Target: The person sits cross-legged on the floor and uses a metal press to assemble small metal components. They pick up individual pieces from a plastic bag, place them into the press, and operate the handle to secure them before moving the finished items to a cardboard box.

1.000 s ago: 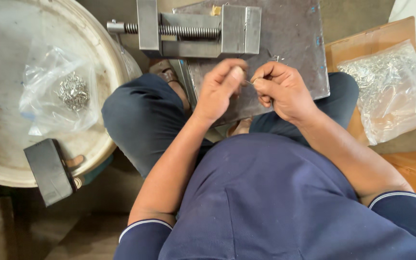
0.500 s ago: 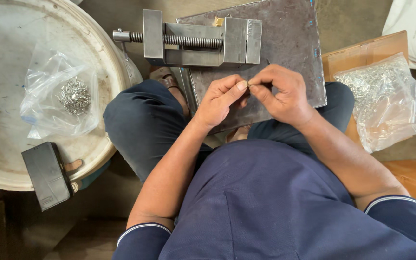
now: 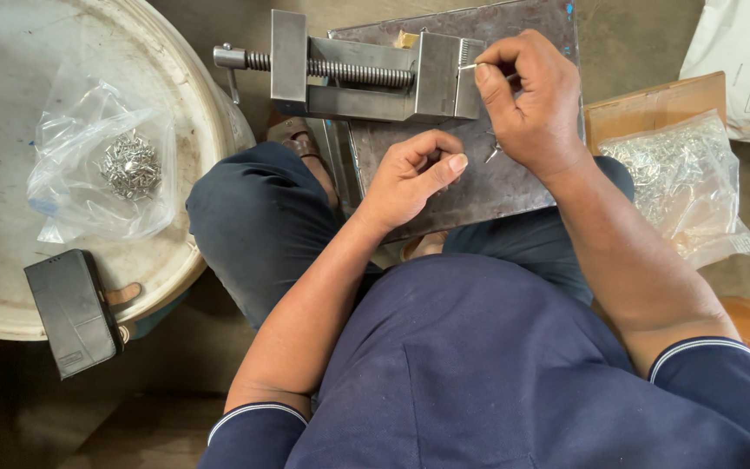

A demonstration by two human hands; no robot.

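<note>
Leftmost, a clear bag of small metal parts (image 3: 123,169) lies on the round white lid (image 3: 210,113), with a black wallet case (image 3: 73,313) at seven o'clock. My left hand (image 3: 410,174) curls loosely, fingertips pressed together. At one o'clock, my right hand (image 3: 531,100) pinches a thin metal pin (image 3: 469,66) against the grey vise (image 3: 366,78).

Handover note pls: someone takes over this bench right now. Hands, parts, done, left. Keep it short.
Right hand: pinches a small metal pin at the jaw end of the bench vise.
Left hand: loosely curled over the steel plate, whether it holds anything cannot be told.
Parts: one loose pin lies on the plate under the right hand. Small bag of metal pieces on the white drum lid, with a black phone case at its rim. Bigger bag of parts to the right, on a cardboard box.
Done: pin brought to the vise.
Left: pin is not yet clamped.
</note>
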